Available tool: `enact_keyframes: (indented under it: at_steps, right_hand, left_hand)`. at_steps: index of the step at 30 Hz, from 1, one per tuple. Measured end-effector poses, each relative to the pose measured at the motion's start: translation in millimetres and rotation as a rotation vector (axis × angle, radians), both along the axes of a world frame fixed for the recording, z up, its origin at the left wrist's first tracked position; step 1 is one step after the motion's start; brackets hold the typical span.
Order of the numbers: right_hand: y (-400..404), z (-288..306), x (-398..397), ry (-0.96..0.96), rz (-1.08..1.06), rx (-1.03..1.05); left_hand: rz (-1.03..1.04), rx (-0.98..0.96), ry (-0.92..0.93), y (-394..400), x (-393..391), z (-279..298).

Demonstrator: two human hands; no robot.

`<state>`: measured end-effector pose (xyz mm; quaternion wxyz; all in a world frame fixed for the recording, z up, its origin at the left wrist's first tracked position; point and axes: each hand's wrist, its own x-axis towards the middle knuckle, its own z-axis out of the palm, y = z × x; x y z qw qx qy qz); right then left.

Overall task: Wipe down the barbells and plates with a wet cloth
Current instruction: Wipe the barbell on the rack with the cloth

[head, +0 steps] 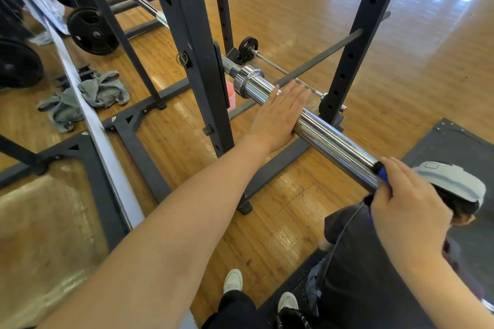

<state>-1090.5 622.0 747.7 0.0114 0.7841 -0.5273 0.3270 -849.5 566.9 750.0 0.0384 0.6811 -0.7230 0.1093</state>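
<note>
- Barbell sleeve [315, 125], the chrome end of the bar, runs from 11 o'clock near the rack upright [192, 43] down to 4 o'clock, where its tip meets your right hand.
- Your left hand [278, 112] lies flat on the sleeve with fingers straight, gripping nothing; I judge it is there to steady the bar so it does not roll.
- Your right hand [409, 200] curls around the sleeve's tip with a blue and dark cloth [382, 173] bunched under the fingers, placed to rub the end face.
- A grey rag [88, 93] lies on the wooden floor at 9 o'clock, just beside the mirror edge, well apart from both hands.
- Black plates [92, 32] hang on pegs at 10 o'clock; a small plate [247, 48] sits on a thinner bar beyond the sleeve collar. Whether they are wiped you cannot tell.
- A pink cup [231, 96] stands behind the upright, possibly holding water.
</note>
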Motion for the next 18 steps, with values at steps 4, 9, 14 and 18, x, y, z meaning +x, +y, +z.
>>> enact_keyframes:
  at_steps: [4,9,14,18]
  right_hand:
    - [-8,-3,19,0.023,0.038,-0.059]
    - [-18,-4,49,0.077,0.081,-0.051]
    - [-31,-4,81,0.118,0.109,-0.026]
    - [-42,-5,109,0.141,0.119,-0.041]
  left_hand:
    - [0.208,-0.002,0.05,5,13,-6]
    - [0.301,0.031,-0.043,15,29,-11]
    - [0.364,0.024,-0.059,24,43,-10]
    - [0.309,0.019,-0.064,26,54,-13]
